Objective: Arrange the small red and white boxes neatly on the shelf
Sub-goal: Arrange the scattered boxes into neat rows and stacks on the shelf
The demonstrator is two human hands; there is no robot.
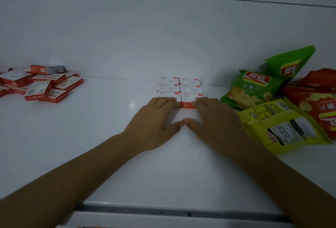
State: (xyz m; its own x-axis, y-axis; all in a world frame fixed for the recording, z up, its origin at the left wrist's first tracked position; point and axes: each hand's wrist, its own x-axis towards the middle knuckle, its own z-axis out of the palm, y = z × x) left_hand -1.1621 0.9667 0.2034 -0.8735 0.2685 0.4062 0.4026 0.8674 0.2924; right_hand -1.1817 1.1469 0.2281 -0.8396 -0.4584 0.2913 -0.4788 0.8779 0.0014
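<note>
My left hand (154, 118) and right hand (216, 118) lie flat on the shelf (109, 155), fingers straight, thumb tips touching, gripping nothing. My fingertips touch the front row of the lined-up boxes (180, 86) at 12 o'clock. The loose pile (41, 84) sits at 10 o'clock and the snack bags (254, 89) at 3 o'clock.

On the shelf (109, 155) I have the squared block of boxes (179, 86) at centre near the back, the loose pile of boxes (41, 86) well apart at left, and the snack bags (272, 104) just right. My left hand (154, 120) and right hand (216, 118) lie before the block, fingertips touching its front row.
</note>
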